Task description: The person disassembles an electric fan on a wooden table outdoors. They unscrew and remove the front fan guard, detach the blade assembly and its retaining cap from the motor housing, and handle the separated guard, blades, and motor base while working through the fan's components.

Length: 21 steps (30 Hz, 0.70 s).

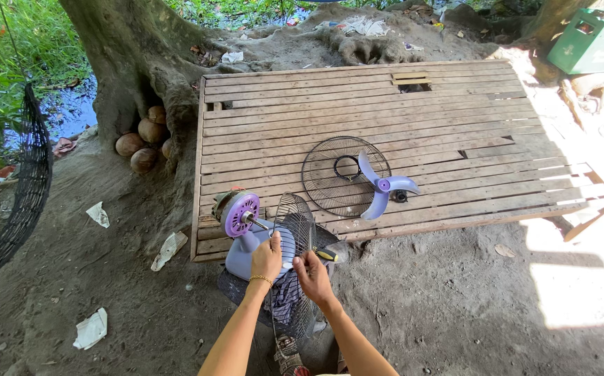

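Head view, from the left: a dark net hammock (27, 181) hangs at the edge of the packed-earth ground, scraps of white paper (91, 329) lie about, and a few brown coconuts (140, 143) sit at the foot of a tree trunk (117, 49). Next comes the slatted wooden counter (455, 90), low on the dirt. At its near left corner stands the lilac fan body (240, 252), its purple motor face (240, 214) bare and the shaft sticking out. The left hand (267, 259) is clasped around the rim of a wire rear guard (293, 230), held upright just beside that motor. The right hand (312, 273) is closed on a yellow-and-black screwdriver (326, 255), its tip hidden near the guard. Further right on the slats the other wire guard (336, 186) lies flat, with the lilac three-blade propeller (382, 185) resting partly on it and a small dark nut (400, 196) touching the blade.

The fan looks stripped down, with the step in hand centred on the rear guard at the motor. A next move would call for a steady guard and the tool tip squarely seated.
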### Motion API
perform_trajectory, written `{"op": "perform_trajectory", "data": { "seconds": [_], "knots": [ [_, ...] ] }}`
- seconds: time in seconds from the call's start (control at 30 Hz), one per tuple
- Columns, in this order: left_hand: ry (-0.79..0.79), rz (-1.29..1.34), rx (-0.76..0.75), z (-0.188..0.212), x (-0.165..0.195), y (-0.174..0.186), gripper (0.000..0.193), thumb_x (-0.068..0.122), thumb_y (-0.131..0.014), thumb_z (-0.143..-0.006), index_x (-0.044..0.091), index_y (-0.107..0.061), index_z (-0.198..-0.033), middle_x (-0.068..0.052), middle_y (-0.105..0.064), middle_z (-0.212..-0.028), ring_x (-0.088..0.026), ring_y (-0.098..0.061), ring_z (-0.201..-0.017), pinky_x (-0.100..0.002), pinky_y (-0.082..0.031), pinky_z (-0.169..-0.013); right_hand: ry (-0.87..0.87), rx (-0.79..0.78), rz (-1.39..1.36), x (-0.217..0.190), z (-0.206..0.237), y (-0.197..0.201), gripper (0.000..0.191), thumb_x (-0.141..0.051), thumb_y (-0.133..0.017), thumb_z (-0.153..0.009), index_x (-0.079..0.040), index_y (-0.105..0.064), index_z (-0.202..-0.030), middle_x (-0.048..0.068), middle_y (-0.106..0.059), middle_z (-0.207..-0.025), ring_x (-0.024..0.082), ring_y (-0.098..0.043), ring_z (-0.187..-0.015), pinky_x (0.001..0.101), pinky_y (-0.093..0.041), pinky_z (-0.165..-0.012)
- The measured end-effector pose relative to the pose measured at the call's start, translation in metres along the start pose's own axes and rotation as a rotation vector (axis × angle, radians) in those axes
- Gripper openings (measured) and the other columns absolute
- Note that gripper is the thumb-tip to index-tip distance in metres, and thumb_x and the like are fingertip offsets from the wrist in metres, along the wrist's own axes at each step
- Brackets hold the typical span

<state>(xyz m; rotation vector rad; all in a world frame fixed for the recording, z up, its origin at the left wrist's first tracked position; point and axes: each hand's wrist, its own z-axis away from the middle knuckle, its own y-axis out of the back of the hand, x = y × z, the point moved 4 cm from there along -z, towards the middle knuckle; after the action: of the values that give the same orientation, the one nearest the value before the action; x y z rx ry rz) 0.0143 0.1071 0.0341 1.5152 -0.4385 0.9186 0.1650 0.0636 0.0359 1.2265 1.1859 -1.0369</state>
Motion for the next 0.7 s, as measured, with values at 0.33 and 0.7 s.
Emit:
{"op": "perform_trajectory", "data": {
  "seconds": [0.33, 0.7],
  "knots": [
    [0.074, -0.011, -0.119, -0.003, -0.007, 0.002, 0.072, 0.065, -0.037, -0.100, 0.004, -0.072, -0.085, -0.016, -0.074, -0.077, -0.041, -0.072, -0.085, -0.051, -0.054, -0.081, -0.100, 0.011, -0.030, 0.019, 0.000, 0.011, 0.038, -0.037, -0.057, -0.105, -0.006, -0.050, -0.085, -0.002, -0.045, -0.072, 0.009, -0.041, -0.070, 0.0299, -0.040, -0.061],
    [-0.312, 0.441, -0.027, 0.041, -0.005, 0.015, 0.058, 0.055, -0.065, -0.096, -0.002, -0.066, -0.111, -0.011, -0.076, -0.085, -0.017, -0.070, -0.069, -0.029, -0.057, -0.059, -0.283, 0.116, -0.201, 0.027, 0.020, 0.020, 0.034, -0.034, -0.041, -0.112, -0.005, -0.048, -0.096, -0.001, -0.045, -0.077, 0.010, -0.042, -0.069, 0.0300, -0.041, -0.061]
  ]
}}
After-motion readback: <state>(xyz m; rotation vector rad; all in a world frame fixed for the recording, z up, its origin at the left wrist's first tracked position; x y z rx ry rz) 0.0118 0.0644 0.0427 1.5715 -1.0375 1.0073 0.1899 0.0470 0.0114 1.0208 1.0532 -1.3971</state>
